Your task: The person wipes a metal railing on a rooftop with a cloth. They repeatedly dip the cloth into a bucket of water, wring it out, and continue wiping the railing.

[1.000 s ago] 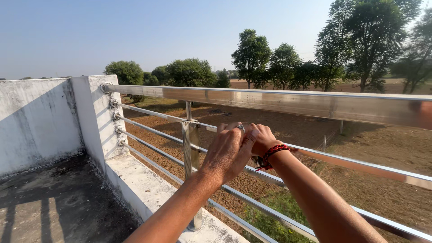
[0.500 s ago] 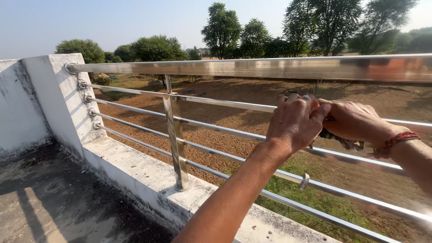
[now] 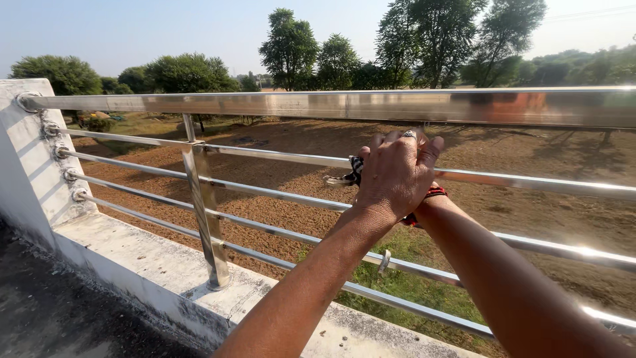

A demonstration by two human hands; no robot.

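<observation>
Head view: our left hand (image 3: 396,174) clenched a soft, light checked cloth (image 3: 356,171) against the upper thin rail (image 3: 278,157); we couldn't tell our hidden right hand's grip.

Open gaps between the rail bars (image 3: 278,156); upright post (image 3: 202,205) blocks leftward.
</observation>
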